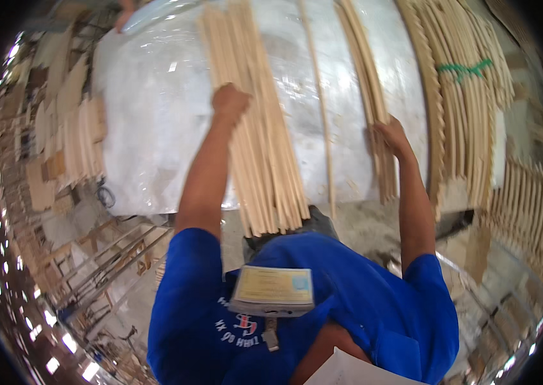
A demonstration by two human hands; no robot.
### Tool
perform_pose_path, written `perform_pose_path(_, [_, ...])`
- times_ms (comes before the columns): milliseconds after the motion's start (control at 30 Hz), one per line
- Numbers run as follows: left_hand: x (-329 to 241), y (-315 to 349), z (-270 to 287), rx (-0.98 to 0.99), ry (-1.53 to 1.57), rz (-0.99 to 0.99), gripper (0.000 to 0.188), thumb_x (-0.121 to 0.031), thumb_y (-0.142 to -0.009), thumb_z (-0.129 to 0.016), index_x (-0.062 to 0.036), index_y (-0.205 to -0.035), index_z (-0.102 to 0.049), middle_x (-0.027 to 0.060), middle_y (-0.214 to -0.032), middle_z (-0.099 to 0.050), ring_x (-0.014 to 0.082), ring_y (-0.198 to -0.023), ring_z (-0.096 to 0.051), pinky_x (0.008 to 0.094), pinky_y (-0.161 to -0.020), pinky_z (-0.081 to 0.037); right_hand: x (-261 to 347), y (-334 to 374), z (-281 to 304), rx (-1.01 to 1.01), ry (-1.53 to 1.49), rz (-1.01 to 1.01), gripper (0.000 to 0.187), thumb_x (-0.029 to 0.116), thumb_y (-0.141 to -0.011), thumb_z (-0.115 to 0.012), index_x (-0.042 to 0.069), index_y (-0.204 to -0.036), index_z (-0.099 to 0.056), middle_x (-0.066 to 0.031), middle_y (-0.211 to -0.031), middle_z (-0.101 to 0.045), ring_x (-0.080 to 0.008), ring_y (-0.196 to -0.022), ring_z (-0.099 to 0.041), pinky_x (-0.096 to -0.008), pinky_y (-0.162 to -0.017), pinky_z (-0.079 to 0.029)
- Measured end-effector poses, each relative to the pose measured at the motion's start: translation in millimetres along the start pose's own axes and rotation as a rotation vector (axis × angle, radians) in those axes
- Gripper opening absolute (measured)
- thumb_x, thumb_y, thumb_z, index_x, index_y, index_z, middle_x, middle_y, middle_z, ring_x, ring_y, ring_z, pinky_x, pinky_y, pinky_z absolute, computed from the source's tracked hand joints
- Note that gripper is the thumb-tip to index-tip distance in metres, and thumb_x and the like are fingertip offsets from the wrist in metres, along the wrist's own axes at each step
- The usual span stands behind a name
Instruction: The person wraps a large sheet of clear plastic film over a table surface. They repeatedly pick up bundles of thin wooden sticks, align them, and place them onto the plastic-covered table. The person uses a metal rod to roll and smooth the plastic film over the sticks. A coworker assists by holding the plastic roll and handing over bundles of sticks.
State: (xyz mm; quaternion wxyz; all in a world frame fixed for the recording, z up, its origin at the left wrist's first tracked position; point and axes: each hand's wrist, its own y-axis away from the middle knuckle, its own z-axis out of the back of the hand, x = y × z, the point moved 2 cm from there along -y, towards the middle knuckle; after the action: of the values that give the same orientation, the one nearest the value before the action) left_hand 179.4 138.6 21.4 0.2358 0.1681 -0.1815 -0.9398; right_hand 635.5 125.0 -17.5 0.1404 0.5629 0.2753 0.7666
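A wide row of long pale wooden strips [265, 141] lies lengthwise on the table, its near ends jutting past the front edge. My left hand [230, 102] is closed at the row's left side, fingers curled over the strips. Farther right, my right hand [390, 136] grips a narrow group of wooden strips [364, 70], with the fingers wrapped round it. One single strip [320, 96] lies apart between the two groups.
Whitish plastic film covers the table [149, 128]. Stacked strips tied with green cord [464, 69] stand along its right. Another person's hand [125, 16] shows at the far left corner. Wood piles [82, 141] lie left, and a metal frame [111, 263] stands nearer.
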Motion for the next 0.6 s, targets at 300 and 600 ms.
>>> perform_pose_path(300, [-88, 18, 32, 0.124, 1.35, -0.373, 0.026, -0.025, -0.109, -0.047, -0.0022, -0.12, -0.054, 0.0157, -0.105, -0.068, 0.0286, -0.089, -0.073, 0.0356, -0.073, -0.062, -13, 46, -29, 0.448, -0.569, -0.169, 0.026, 0.016, -0.094, -0.07, -0.004, -0.111, -0.068, -0.0134, -0.09, -0.075, -0.0206, -0.079, -0.075, -0.0329, -0.072, -0.065])
perform_pose_path(600, [-227, 27, -108, 0.536, 1.577, -0.018, 0.017, -0.007, -0.102, -0.056, 0.0, -0.117, -0.054, 0.0184, -0.098, -0.065, 0.0281, -0.072, -0.068, 0.0415, -0.066, -0.063, -15, 81, -55, 0.389, -0.729, -0.192, 0.037, 0.014, -0.094, -0.068, -0.009, -0.123, -0.063, -0.0198, -0.114, -0.073, -0.0267, -0.096, -0.075, -0.0356, -0.083, -0.064])
